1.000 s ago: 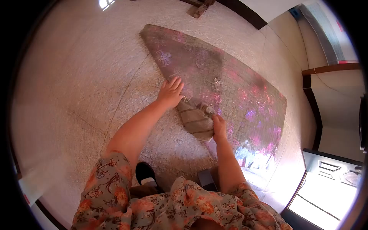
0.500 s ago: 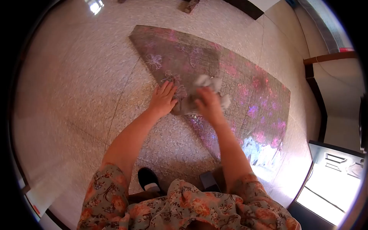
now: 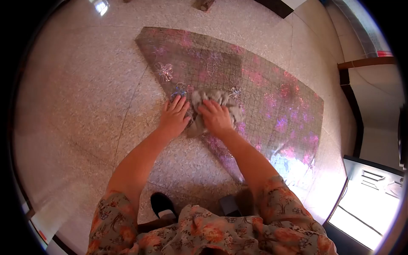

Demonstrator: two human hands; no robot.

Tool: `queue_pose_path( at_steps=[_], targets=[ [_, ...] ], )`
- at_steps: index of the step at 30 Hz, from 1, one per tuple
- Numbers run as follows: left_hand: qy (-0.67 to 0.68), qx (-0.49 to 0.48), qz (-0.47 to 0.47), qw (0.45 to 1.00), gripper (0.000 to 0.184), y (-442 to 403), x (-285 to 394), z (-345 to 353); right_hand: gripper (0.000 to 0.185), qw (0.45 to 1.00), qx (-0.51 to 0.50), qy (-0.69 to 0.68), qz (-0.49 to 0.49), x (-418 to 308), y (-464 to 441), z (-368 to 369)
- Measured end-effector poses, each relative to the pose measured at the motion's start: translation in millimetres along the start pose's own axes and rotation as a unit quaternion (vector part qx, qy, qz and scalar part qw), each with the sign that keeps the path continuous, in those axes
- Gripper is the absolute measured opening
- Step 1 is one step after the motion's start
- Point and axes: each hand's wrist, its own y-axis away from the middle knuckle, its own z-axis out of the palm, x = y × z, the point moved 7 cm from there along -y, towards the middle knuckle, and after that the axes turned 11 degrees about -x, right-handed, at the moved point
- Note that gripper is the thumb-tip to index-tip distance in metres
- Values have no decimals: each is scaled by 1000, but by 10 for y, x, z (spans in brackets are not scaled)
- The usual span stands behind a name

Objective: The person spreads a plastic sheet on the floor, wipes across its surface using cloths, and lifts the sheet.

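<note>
A thin, see-through sheet [image 3: 263,97] with shiny pink and purple flower patterns lies on the floor, its left part folded into a double layer. Flat on the sheet's near left edge rests my left hand [image 3: 174,115], fingers spread. My right hand [image 3: 216,118] presses down on a crumpled grey-beige cloth [image 3: 233,111] on top of the sheet, just right of my left hand. Its fingers are slightly apart, lying over the cloth, which is bunched up around them.
Speckled tiled floor [image 3: 80,97] surrounds the sheet. A dark shoe [image 3: 162,204] and a grey object [image 3: 230,205] are near my body. At the right stand a white panel with a dark edge [image 3: 361,208] and a brown-edged structure [image 3: 367,62].
The right hand first gripped a cloth at the sheet's near edge, then moved up and left onto the sheet with it. My left hand shifted slightly left and down. The view moved a little.
</note>
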Motion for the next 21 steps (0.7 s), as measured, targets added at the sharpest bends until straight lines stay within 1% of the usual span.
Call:
queue_pose_path(
  at_steps=[1,3,4,6,7,9,11,12,13,14,15,17,18,19,20,21],
  targets=[
    [-8,1,3,1000,54,0,-2,21,38,999,2,26,20,116,-147,7],
    [-18,-3,9,1000,54,-5,5,40,41,997,12,36,73,444,-414,-9],
    [-9,0,12,1000,54,-3,9,21,41,997,12,34,74,573,-505,-23],
    [-1,2,12,1000,53,1,2,13,41,985,11,48,163,902,-558,-77],
    [0,1,15,1000,53,-8,3,18,41,986,11,47,162,972,-494,-92],
    [1,5,17,1000,53,-29,-15,-9,43,956,-23,17,291,1328,-212,-119],
    [-4,29,32,999,55,-4,1,-35,46,920,-80,12,383,1581,279,-327],
    [0,31,32,999,55,0,9,-48,55,903,-93,51,417,1855,637,-290],
    [2,23,28,999,55,-3,15,-52,46,915,-65,103,386,2113,1011,-341],
    [4,15,25,1000,55,-5,13,-61,33,915,36,-28,400,2517,1579,-324],
    [7,18,25,999,55,-13,14,-91,26,818,30,-188,542,2222,1899,-797],
    [-19,-36,-8,999,56,-52,48,-72,31,764,112,-122,623,2838,2730,-786],
    [-15,-40,2,999,56,-69,86,-92,31,806,170,-138,550,2710,2677,-875],
    [-9,-61,-10,998,56,-84,51,-100,31,838,226,-153,473,2481,2532,-934],
    [-4,-85,-22,996,57,-68,45,-53,32,862,279,-241,348,1995,2133,-1068],
    [-9,-86,-11,996,57,-71,55,-33,32,839,211,-350,358,1756,1867,-890]
  ],
)
